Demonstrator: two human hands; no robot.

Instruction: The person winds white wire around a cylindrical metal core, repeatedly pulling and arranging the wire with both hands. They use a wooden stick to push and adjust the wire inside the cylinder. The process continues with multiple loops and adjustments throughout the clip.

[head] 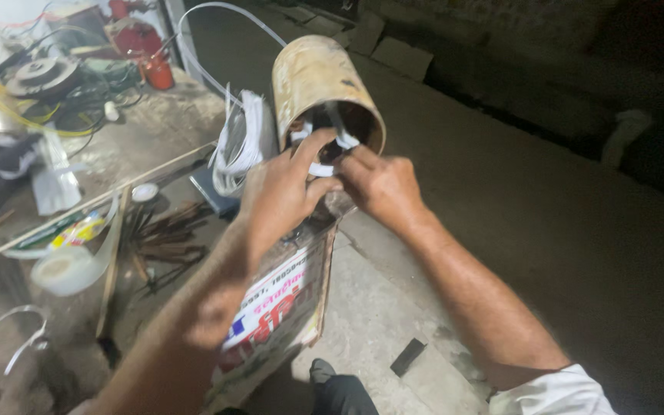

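Rusty metal cylinder (318, 81) sits at the middle of my view, tilted with its open mouth facing me, propped on a board with a printed red and blue sign (282, 307) that leans up from the floor; I judge it is set that way so both hands can reach into the opening.

Starting at the far left, I see a cluttered desk (155, 123) carrying a grinder-like disc (40, 73), tangled yellow wire (32, 115) and a red canister (157, 73). Lower down lie a roll of white tape (63, 269), a long wooden stick (78, 206) and a scatter of dark hand tools (167, 238), all near my left forearm.

Next comes a bundle of white strips (244, 142), just beside the cylinder, probably kept there for easy reach.

My left hand (278, 196) has its grip pinched, thumb and fingers closed on a white strip (321, 169) at the cylinder's mouth. My right hand (382, 184) meets it from the other side, its grip likewise nipped onto the same strip, fingertips touching the left ones. More white strips (341, 131) poke out of the slots inside the rim.

Right of that is bare concrete floor (501, 192), dark toward the wall.
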